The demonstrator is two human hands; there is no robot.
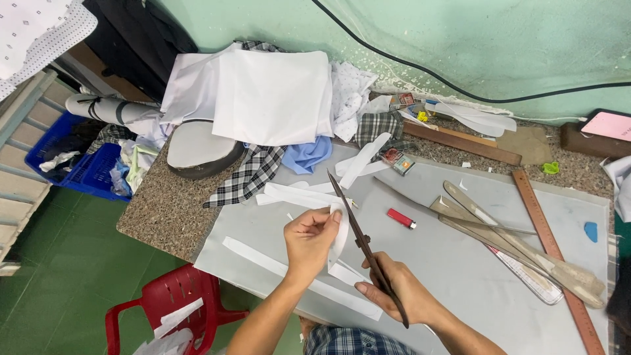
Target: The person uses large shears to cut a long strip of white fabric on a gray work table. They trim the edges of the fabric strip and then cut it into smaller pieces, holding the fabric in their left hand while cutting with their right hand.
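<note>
White fabric is what's getting cut here, a small curved piece of white cloth (pixel 339 233) pinched in the person's left hand (pixel 309 240), thumb on the near face and fingers wrapped behind it, held up just above the grey worktop (pixel 460 263). The right hand (pixel 394 289) has a closed grip round the handles of long dark scissors (pixel 361 240), blades pointing up and away, with the blade edge running right along the cloth's curved side. Can't tell whether the blades are parted or not, they read as one dark line from this angle.

Looks like the trimming step is in hand, shaping that rounded edge. For the next snip the left hand would probably need to turn the piece a bit so the curve feeds into the blades, with the thumb kept out of the blade line.

Other stuff around: a long white strip (pixel 296 276) lying on the worktop under the hands, a red lighter (pixel 401 218) just beyond, wooden curve rulers (pixel 519 253) and a long straight ruler (pixel 555 253) off to the right, folded white fabric (pixel 273 98) at the back.
</note>
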